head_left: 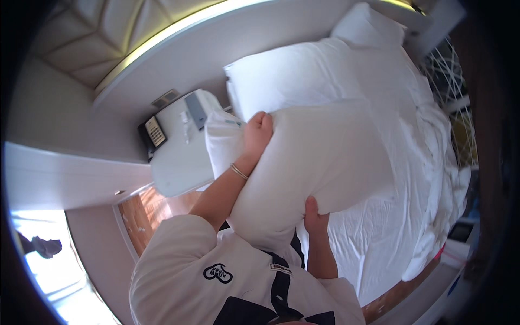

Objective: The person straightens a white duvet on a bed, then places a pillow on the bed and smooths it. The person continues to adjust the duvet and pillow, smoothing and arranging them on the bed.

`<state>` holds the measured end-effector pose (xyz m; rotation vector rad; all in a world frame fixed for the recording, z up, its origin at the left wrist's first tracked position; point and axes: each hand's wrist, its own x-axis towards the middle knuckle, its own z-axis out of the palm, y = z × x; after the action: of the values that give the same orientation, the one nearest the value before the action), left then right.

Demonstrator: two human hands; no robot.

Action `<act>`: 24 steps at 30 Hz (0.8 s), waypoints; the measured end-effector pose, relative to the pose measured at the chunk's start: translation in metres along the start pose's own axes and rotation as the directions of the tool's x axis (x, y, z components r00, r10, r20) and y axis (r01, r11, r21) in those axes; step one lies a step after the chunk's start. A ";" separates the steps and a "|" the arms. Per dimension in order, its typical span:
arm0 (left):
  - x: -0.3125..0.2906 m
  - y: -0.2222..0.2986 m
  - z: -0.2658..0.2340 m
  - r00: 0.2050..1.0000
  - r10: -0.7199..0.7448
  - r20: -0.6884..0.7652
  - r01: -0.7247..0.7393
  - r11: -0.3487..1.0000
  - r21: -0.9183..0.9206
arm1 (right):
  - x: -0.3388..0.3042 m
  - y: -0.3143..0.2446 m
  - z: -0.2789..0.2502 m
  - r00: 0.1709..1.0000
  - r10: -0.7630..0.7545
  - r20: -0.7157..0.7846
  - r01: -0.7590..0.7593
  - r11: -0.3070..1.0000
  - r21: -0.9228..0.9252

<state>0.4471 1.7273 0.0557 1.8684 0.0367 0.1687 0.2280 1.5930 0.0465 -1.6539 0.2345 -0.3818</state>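
Between the person's chest and the bed, a plump white pillow [336, 151] is held up at a slant, its near end against the front of the white shirt [179, 260] and its far end over the mattress. At its upper left edge the left hand [259, 129] is curled into a fist, fingers folded tightly on the fabric, with a thin bracelet [238, 171] around the wrist. The right hand [315, 216] has hold of the lower edge, its thumb lying on top where the cloth puckers (the other fingers are hidden beneath, so how far they are bent I cannot tell). Just left of the left fist hangs a loose white fold of cloth [222, 142], overlapping the side of the bedside table [176, 170]. On that tabletop are a dark desk telephone [154, 133] near the left edge, a flat grey rectangular item [195, 110] at the back, and a small white object [186, 127] between them, too small to make out. Beyond the held pillow, a second pillow [287, 76] lies at the head of the bed, and a third pillow [368, 28] sits in the far corner. A wrinkled white sheet [365, 244] covers the mattress, with bunched white bedding [433, 200] along its right side.
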 end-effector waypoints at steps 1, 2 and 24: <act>0.013 0.005 -0.036 0.998 0.050 -0.046 -0.052 0.998 -0.039 | 0.006 -0.011 0.026 0.997 -0.011 0.074 0.008 0.999 0.035; 0.024 0.017 -0.071 0.996 0.051 -0.069 -0.058 0.994 -0.097 | 0.012 -0.027 0.053 0.991 -0.024 0.130 0.016 0.998 0.062; 0.193 -0.041 -0.311 0.983 0.184 -0.004 -0.180 0.965 0.190 | 0.099 0.015 0.392 0.591 0.619 0.518 -0.430 0.784 -0.447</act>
<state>0.5987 2.0555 0.1254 2.0591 -0.1081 0.3222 0.4695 1.9150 0.0092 -1.7899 0.2556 0.7289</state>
